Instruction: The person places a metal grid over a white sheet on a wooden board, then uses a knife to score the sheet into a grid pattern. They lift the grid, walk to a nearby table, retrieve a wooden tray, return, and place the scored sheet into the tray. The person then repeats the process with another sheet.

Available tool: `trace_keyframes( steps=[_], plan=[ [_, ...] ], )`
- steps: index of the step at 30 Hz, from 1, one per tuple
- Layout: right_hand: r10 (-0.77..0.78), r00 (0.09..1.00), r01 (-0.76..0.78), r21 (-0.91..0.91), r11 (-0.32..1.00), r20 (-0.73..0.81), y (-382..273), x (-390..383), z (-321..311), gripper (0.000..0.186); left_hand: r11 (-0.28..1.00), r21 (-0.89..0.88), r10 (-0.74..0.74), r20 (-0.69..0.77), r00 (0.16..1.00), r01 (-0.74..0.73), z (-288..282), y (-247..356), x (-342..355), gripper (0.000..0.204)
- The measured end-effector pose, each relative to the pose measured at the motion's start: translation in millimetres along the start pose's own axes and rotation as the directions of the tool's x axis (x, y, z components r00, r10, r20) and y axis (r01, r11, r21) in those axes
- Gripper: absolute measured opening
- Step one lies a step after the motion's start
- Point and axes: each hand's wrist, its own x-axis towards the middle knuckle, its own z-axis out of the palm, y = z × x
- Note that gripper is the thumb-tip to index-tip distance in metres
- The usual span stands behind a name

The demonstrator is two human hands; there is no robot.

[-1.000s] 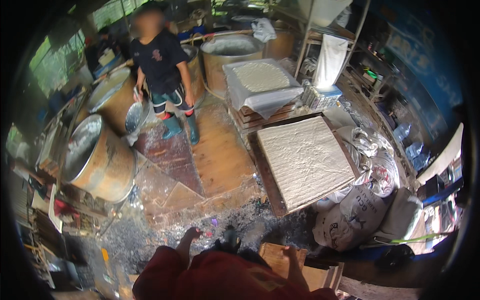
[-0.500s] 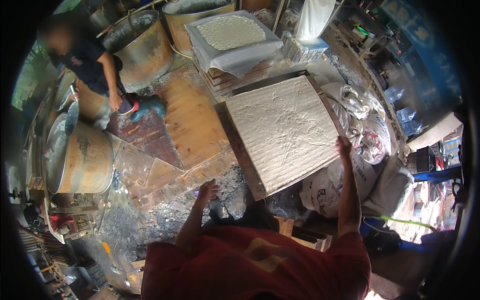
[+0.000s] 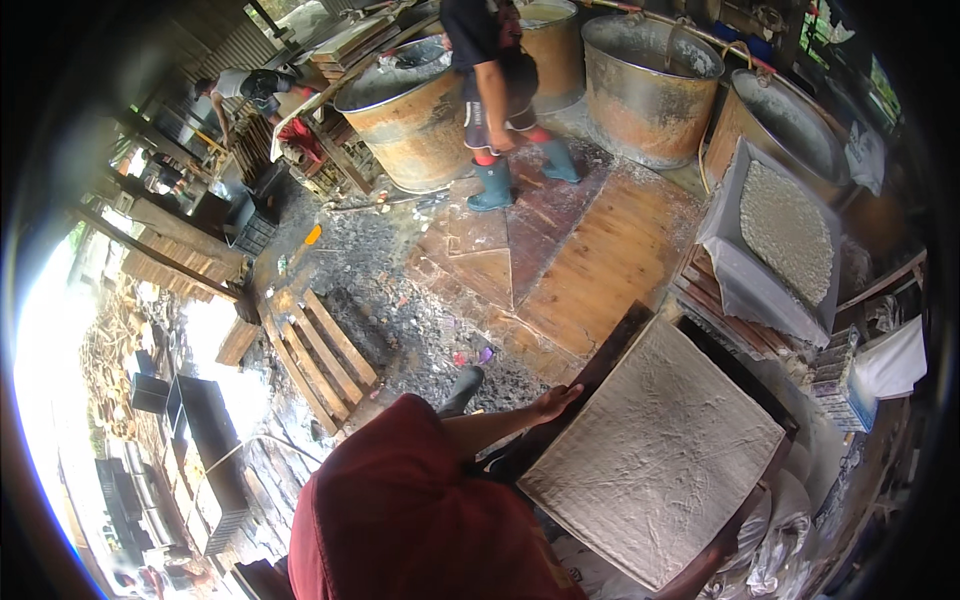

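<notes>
A pale, creased square slab (image 3: 655,445) rests on a dark wooden board (image 3: 610,355) at the lower right, tilted across the view. My left hand (image 3: 556,401) grips the board's left edge beside the slab. My right hand (image 3: 715,548) holds the board at its lower right edge, its fingers partly hidden. My red-sleeved upper body fills the bottom middle.
A co-worker (image 3: 495,90) stands among large metal vats (image 3: 650,100); another person (image 3: 235,90) bends at the upper left. A cloth-lined tray of white curd (image 3: 780,225) sits at right. A wooden pallet (image 3: 320,360), plywood floor sheets (image 3: 590,260) and dark crates (image 3: 205,460) lie around.
The view has swung leftward. My hands have come onto the board's two sides, the left last. The co-worker has turned and moved among the vats.
</notes>
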Motion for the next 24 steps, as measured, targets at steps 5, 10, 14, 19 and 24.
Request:
trace_keyframes(
  steps=[5, 10, 14, 19, 24],
  plan=[
    [0.009, 1.0, -0.008, -0.037, 0.999, 0.01, 0.2, 9.2, -4.6, 0.037, 0.989, 0.106, 0.119, -0.177, 0.977, -0.102, 11.1, 2.9, 0.7, 0.078],
    [0.011, 1.0, -0.012, -0.088, 0.996, -0.011, -7.0, 4.4, -11.9, 0.04, 0.971, -0.111, 0.196, -0.127, 0.972, -0.21, 14.4, -4.2, 13.2, 0.064],
    [-0.021, 0.999, 0.015, -0.128, 0.992, -0.046, -14.7, 3.4, -24.5, 0.043, 0.995, -0.03, 0.091, -0.043, 0.995, -0.093, 5.7, -4.7, 23.8, 0.074],
    [-0.074, 0.995, 0.063, -0.151, 0.987, -0.069, -21.2, -23.8, -69.3, 0.046, 0.976, -0.208, 0.101, 0.149, 0.984, -0.068, -13.7, 19.1, 45.9, 0.068],
    [0.074, 0.984, -0.112, -0.242, 0.964, -0.159, -3.1, -126.3, -114.6, 0.05, 0.915, -0.214, -0.256, 0.347, 0.902, 0.342, -80.2, 62.8, 99.3, 0.05]
  ],
)
